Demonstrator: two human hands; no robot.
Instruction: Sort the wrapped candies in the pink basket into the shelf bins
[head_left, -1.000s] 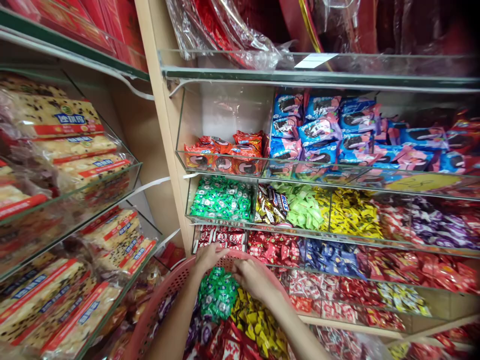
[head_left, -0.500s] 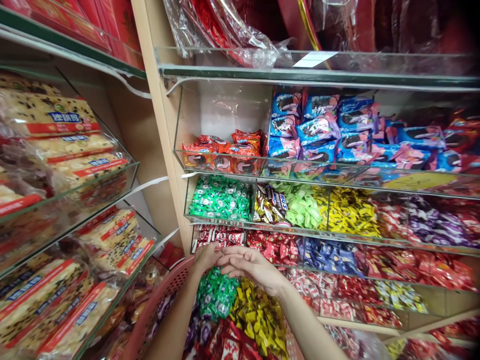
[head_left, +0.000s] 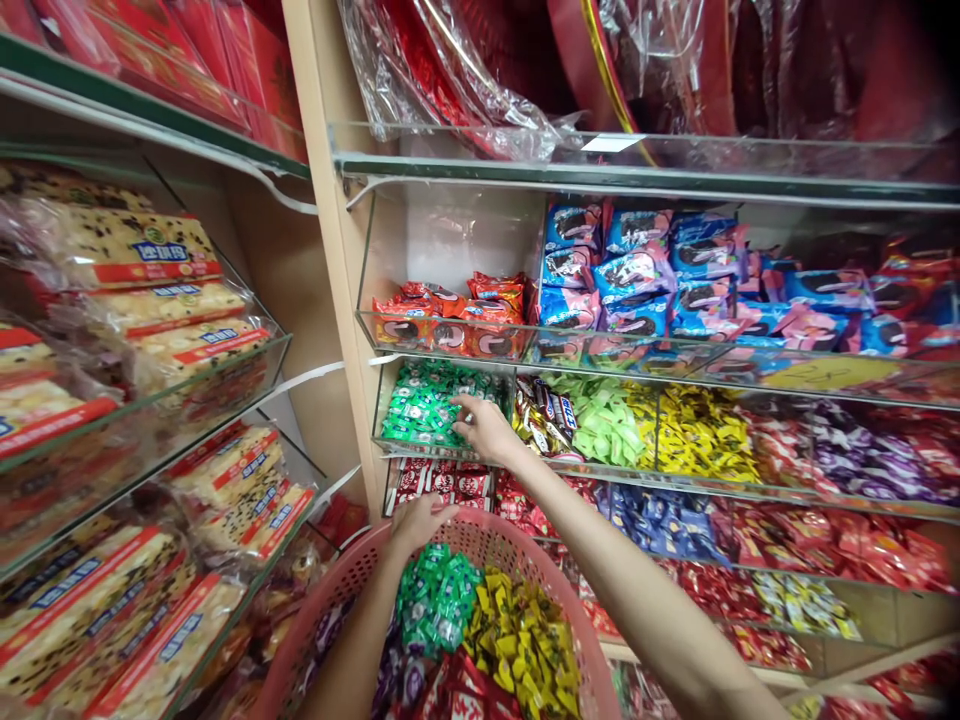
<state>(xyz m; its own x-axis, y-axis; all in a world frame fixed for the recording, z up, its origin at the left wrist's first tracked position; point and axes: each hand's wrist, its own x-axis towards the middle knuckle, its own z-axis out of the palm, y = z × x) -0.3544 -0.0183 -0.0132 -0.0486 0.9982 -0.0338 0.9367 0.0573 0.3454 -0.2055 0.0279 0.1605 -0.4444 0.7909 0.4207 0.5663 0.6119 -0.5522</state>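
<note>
My left hand [head_left: 417, 524] is closed over the far rim of a pink perforated plastic basket [head_left: 559, 580]. Inside the basket lie separate heaps of green-wrapped candies [head_left: 439, 600], yellow-wrapped candies [head_left: 517, 630], red packets [head_left: 465, 690] and purple-wrapped candies. Beyond the rim, my right hand [head_left: 486, 428] reaches over the front glass of a shelf bin. Its fingers are bent and apart, just above or touching the right side of the green candies [head_left: 420, 400] there. Nothing shows between those fingers.
Right of the green bin, glass dividers separate bins of chocolate bars [head_left: 547, 415], pale green candies [head_left: 607, 420] and yellow candies [head_left: 705, 430]. Blue snack packs [head_left: 637, 265] sit on the shelf above. Packaged pastries [head_left: 157, 245] fill glass shelves at left, beside a wooden upright [head_left: 330, 250].
My right hand has moved from above the basket, beside my left hand, up and forward to the green candy bin. My left hand stays at the rim. The view has shifted slightly.
</note>
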